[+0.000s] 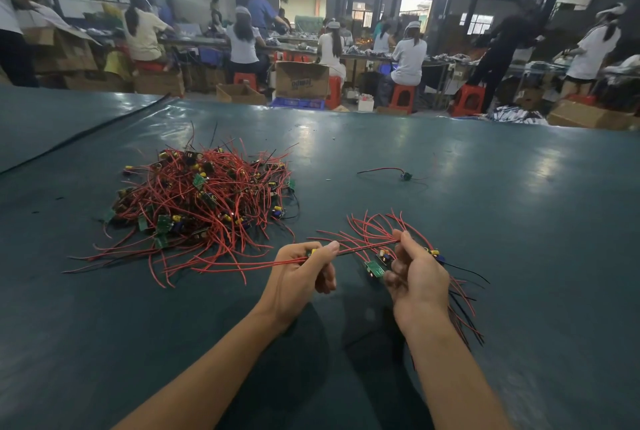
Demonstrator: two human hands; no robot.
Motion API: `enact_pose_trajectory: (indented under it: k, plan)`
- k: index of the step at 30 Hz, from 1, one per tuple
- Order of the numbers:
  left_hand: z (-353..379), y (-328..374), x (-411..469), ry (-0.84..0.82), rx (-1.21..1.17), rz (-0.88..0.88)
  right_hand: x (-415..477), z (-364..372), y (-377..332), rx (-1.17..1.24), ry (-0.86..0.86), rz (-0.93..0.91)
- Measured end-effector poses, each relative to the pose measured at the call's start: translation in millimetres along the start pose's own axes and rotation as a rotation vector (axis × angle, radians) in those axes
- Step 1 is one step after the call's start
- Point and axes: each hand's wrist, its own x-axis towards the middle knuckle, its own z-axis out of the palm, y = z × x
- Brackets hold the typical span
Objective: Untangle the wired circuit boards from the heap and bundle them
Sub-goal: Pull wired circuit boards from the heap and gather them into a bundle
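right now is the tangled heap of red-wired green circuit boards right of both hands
No, the heap lies left of the left hand and right hand.

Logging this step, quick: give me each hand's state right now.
Left hand: closed, pinching a single wired board.
Right hand: closed, gripping the bundle of wired boards.

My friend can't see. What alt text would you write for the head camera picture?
A person's left hand pinches one wired circuit board while the right hand grips a bundle of boards with red wires. A tangled heap of more boards lies to the left on a dark green table, with one stray board farther back.
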Motion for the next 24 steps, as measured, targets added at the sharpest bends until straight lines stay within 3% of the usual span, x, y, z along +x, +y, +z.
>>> enact_pose_trajectory:
  k: [4, 8, 11, 17, 21, 24]
  plan:
    - [-3.9, -1.2, 1.9, 0.043, -0.02, -0.007, -10.5, 6.0, 11.6, -0.108, -0.051, -0.08]
    - [-1.7, -2.2, 1.2, 0.006, 0.012, -0.027, -31.0, 16.4, 26.2, -0.325, -0.261, -0.102]
    - [1.6, -3.5, -1.1, -0.042, 0.014, -0.058, -43.1, 21.9, 34.3, -0.301, -0.381, -0.102]
    - [0.7, -3.5, 0.6, -0.031, 0.057, -0.07, -31.4, 18.1, 27.4, -0.333, -0.222, -0.138]
    - [-0.4, 1.7, 1.2, -0.021, 0.016, -0.086, -12.7, 8.4, 7.0, -0.193, -0.075, -0.078]
    - [0.5, 4.9, 0.2, -0.037, 0.005, -0.086, -5.6, 4.2, -1.5, -0.129, -0.075, -0.08]
